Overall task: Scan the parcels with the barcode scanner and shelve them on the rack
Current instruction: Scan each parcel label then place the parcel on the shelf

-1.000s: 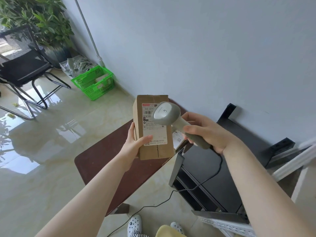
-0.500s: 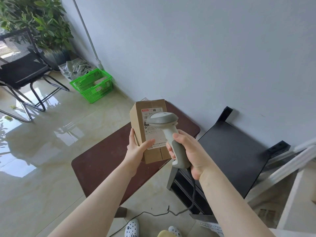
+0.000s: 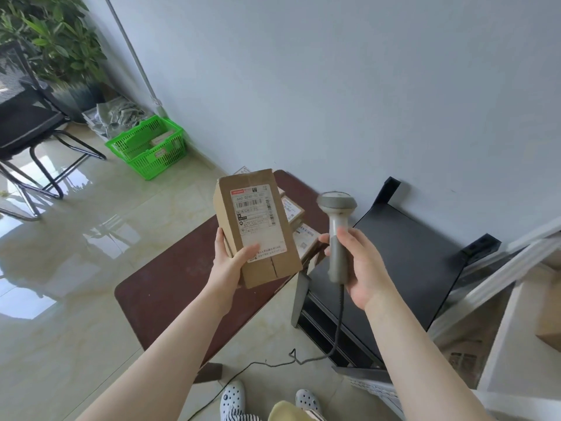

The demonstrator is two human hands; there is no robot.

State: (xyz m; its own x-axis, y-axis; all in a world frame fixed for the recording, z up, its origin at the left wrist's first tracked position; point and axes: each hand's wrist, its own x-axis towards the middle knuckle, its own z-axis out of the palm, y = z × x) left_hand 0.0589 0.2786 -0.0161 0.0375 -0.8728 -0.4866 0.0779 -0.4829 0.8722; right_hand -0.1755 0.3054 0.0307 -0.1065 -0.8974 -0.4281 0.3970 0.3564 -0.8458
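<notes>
Parcel (image 3: 258,226): brown cardboard box, held upright in the air above the dark brown table (image 3: 170,287), label facing the camera. Label white, with a red strip at top left, a printed barcode and a number line beginning "660 0246"; smaller print too fine to read.

Left hand (image 3: 229,262): forearm reaches in from 7 o'clock; fingers wrap the parcel's lower left edge, thumb pressed across the lower part of the label.

Barcode scanner (image 3: 337,229): grey, upright, head at 12 o'clock, just beside the parcel at its 3 o'clock, apart from it. Coiled cable (image 3: 340,326) hangs from the handle to the floor.

Right hand (image 3: 361,268): forearm enters from 5 o'clock; fingers curled around the scanner handle.

More parcels (image 3: 299,229): labelled boxes lying on the table behind the held one.

Rack (image 3: 406,256): black shelf at 3 o'clock of the table, against the wall.

Green basket (image 3: 148,147): on the floor at 10 o'clock, by the wall.

Black chair (image 3: 27,123): at far left.
</notes>
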